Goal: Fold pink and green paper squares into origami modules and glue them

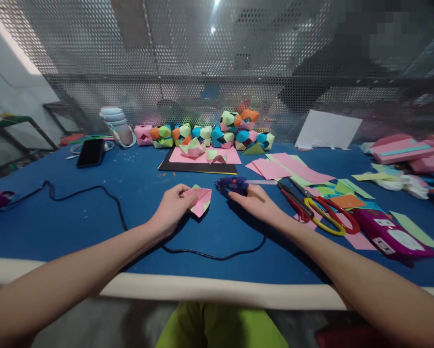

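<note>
My left hand (172, 208) pinches a folded pink and green paper piece (201, 199) against the blue table (93, 212). To its right, my right hand (255, 200) grips a blue glue gun (232, 184) lying on the table, its nozzle pointing left toward the folded paper. A clear glue stick (262, 182) sticks out of the gun's back. The gun's black cord (209, 255) loops along the table toward the near edge.
A black and pink sheet (202, 162) carries folded pieces. Colourful paper cubes (209, 133) line the back mesh wall. Scissors (320, 210), pink paper strips (292, 166) and a magenta box (391, 234) lie at right. A phone (91, 152) and white bottle (117, 125) stand at left.
</note>
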Available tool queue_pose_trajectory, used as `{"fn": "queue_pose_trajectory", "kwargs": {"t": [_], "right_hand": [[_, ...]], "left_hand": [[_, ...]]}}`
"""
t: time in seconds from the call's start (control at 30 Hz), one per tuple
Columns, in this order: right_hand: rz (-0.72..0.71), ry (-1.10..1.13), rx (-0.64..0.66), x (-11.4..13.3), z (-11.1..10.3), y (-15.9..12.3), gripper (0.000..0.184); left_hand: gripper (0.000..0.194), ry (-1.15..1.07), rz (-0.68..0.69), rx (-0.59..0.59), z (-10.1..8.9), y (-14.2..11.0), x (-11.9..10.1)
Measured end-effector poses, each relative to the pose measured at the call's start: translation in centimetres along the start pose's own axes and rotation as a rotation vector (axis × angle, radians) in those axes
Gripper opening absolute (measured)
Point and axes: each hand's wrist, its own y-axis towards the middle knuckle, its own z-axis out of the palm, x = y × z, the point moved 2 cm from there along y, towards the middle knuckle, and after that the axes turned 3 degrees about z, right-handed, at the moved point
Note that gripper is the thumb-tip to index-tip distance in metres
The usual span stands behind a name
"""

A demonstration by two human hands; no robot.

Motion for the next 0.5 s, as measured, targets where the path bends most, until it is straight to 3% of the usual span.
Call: {"fn": "queue_pose_trajectory", "kwargs": {"t": [0.1, 0.3, 0.5], "right_hand": [[-0.069, 0.037, -0.029, 0.9, 0.0, -0.9, 0.029], [-0.353, 0.008, -0.129, 2.6, 0.6, -3.0, 0.021], [-0.402, -0.031, -0.134, 2.1, 0.9, -3.3, 0.020]], "left_hand": [[0.015, 0.040, 0.027, -0.013, -0.1, 0.2, 0.3], [0.010, 0.131, 0.114, 0.008, -0.2, 0.5, 0.7], [0.007, 0.228, 0.165, 0.000, -0.4, 0.5, 0.3]]}}
